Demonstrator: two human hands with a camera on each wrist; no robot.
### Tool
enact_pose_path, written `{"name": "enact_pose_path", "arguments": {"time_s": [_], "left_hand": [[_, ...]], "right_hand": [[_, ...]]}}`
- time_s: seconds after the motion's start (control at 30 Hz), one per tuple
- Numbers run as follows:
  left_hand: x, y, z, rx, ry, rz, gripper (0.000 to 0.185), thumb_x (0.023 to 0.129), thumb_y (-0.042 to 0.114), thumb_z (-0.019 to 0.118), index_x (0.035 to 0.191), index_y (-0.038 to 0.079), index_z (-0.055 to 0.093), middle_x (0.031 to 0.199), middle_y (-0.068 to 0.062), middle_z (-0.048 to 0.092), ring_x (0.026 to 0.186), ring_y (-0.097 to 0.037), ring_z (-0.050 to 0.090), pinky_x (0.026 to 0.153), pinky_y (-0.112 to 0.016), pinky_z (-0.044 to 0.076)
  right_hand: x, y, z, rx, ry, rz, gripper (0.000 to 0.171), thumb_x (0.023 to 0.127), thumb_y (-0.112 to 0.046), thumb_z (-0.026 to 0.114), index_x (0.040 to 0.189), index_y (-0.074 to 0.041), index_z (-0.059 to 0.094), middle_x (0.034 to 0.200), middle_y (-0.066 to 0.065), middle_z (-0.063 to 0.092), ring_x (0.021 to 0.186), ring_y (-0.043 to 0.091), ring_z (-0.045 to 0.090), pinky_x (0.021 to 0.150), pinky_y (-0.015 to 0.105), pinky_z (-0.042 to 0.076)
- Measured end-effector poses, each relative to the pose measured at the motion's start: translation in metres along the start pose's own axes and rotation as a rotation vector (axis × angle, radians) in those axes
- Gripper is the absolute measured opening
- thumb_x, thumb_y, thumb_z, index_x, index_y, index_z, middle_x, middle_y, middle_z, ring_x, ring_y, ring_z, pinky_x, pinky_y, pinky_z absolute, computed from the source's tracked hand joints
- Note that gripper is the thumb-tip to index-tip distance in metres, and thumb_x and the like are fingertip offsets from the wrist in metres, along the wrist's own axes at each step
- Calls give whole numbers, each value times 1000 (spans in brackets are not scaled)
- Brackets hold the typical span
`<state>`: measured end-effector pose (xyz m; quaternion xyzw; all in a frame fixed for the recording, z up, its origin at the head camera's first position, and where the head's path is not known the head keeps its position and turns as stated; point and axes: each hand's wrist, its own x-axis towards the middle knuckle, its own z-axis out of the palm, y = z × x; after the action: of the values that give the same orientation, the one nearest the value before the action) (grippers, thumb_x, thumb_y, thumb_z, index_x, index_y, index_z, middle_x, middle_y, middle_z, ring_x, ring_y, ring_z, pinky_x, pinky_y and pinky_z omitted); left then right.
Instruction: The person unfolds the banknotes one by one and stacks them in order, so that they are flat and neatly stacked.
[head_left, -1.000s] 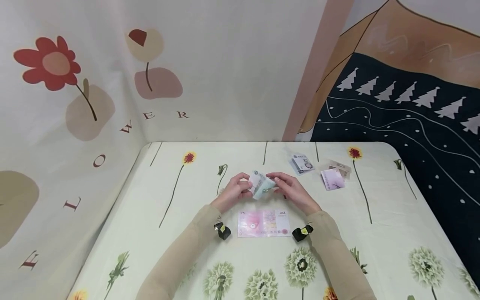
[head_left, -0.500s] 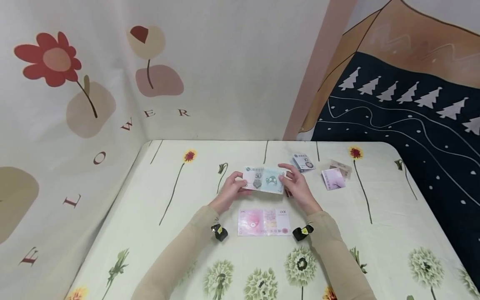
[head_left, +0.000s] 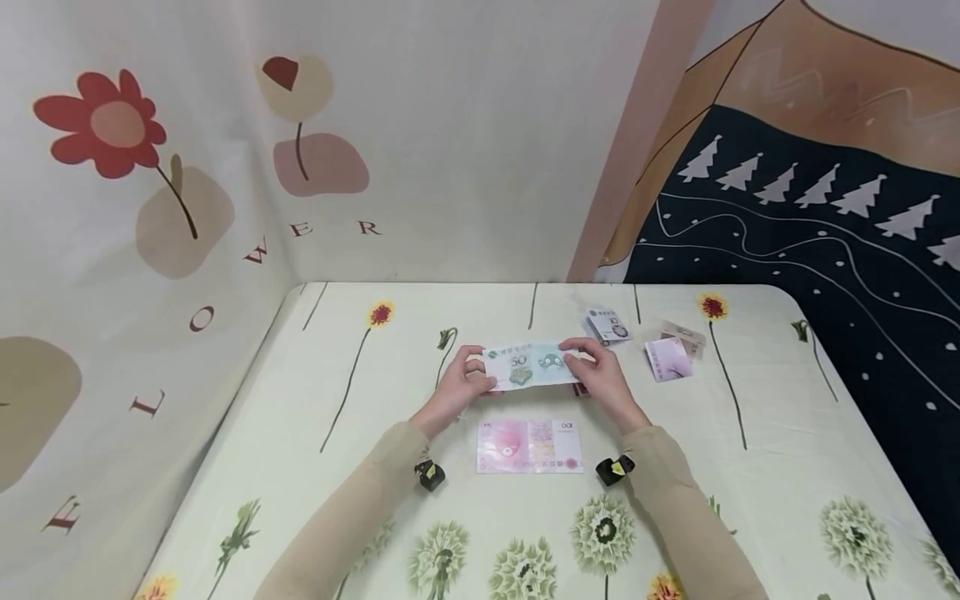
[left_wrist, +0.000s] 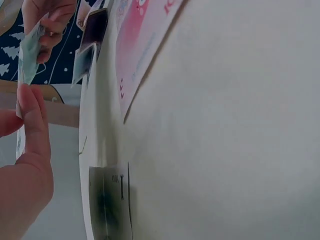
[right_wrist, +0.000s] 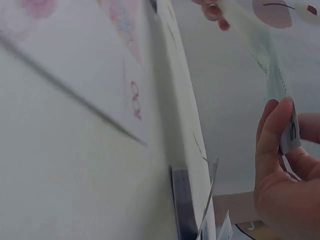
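Observation:
A blue-green 50 banknote (head_left: 531,367) is stretched out between my two hands above the table, printed side up with a faint crease in its middle. My left hand (head_left: 455,390) pinches its left end between thumb and fingers. Its right end is pinched by my right hand (head_left: 606,385), thumb on top. Nearer to me, a pink 100 banknote (head_left: 529,447) lies flat and unfolded on the cloth. Just past my right fingers a small dark red piece (head_left: 580,389) shows, mostly hidden. Beneath my left hand, a greenish folded note (left_wrist: 110,202) lies on the table in the left wrist view.
Toward the back right lie a folded grey-blue 10 note (head_left: 608,325), a folded purple note (head_left: 668,359) and a brownish note (head_left: 684,336) partly under it. A flower-print cloth (head_left: 360,508) covers the table. Patterned curtains (head_left: 465,150) hang behind and at the left.
The 50 banknote, folded and crumpled between my hands a second ago, is now spread flat. My hands have moved slightly apart. The pink 100 banknote and the back-right notes lie as before.

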<state>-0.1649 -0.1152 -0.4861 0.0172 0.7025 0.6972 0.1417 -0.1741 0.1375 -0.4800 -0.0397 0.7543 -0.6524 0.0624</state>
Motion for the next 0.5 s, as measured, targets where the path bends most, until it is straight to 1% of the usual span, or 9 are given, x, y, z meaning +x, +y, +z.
{"name": "enact_pose_path", "arguments": {"time_s": [0.07, 0.1, 0.17, 0.2, 0.23, 0.27, 0.33, 0.4, 0.5], "left_hand": [[-2, -1, -2, -6, -10, 12, 64, 85, -15, 56, 141, 2, 31, 99, -19, 57, 81, -26, 67, 79, -37, 57], [-2, -2, -3, -9, -14, 22, 68, 85, -15, 56, 144, 4, 29, 100, -19, 57, 81, -27, 68, 79, -38, 57], [-3, -3, -5, -17, -27, 34, 71, 86, -15, 55, 147, 8, 28, 103, -21, 57, 82, -29, 68, 80, -39, 56], [-3, -4, -6, -12, -33, 41, 71, 86, -16, 55, 147, 8, 30, 105, -22, 57, 83, -29, 68, 80, -40, 56], [-2, -8, -7, -6, -32, 46, 68, 86, -15, 55, 146, 9, 33, 106, -21, 58, 82, -27, 68, 79, -39, 57], [-2, -9, -7, 2, -34, 48, 64, 86, -15, 55, 143, 8, 38, 109, -21, 57, 83, -27, 68, 79, -39, 57], [-3, -10, -7, 21, -32, 46, 55, 86, -15, 55, 136, 5, 47, 117, -22, 54, 85, -28, 68, 79, -38, 57], [-4, -10, -7, 49, -31, 41, 47, 86, -15, 55, 130, 2, 53, 126, -23, 50, 87, -28, 68, 79, -37, 57], [-5, -10, -9, 90, -26, 35, 43, 85, -14, 55, 126, 1, 57, 135, -22, 44, 88, -28, 68, 79, -36, 56]], "right_hand": [[-4, -2, -3, -6, -47, 20, 30, 97, -6, 56, 125, 2, 57, 128, 20, 50, 79, 22, 63, 60, 24, 48], [-5, -2, -4, -14, -66, 26, 31, 97, -7, 57, 127, 1, 56, 127, 21, 51, 78, 23, 63, 59, 25, 48], [-6, -1, -6, -26, -98, 36, 34, 96, -7, 57, 129, 0, 55, 126, 22, 53, 79, 27, 63, 61, 28, 50], [-7, -1, -7, -39, -108, 31, 34, 96, -7, 57, 130, 0, 55, 127, 21, 53, 81, 26, 63, 64, 30, 52], [-6, 4, -9, -46, -111, 21, 34, 96, -7, 57, 130, -1, 56, 126, 22, 55, 82, 23, 63, 67, 31, 53], [-6, 7, -10, -54, -114, 9, 34, 96, -7, 57, 130, -1, 56, 125, 22, 56, 83, 18, 63, 70, 32, 54], [-8, 8, -11, -73, -117, -12, 34, 95, -4, 57, 129, 0, 57, 121, 23, 59, 83, 14, 63, 73, 33, 54], [-10, 9, -12, -87, -120, -33, 35, 94, -2, 57, 129, 2, 57, 118, 23, 60, 82, 12, 62, 73, 30, 54], [-13, 13, -13, -96, -127, -55, 36, 93, 1, 58, 129, 5, 57, 116, 24, 59, 81, 10, 59, 73, 23, 51]]}}
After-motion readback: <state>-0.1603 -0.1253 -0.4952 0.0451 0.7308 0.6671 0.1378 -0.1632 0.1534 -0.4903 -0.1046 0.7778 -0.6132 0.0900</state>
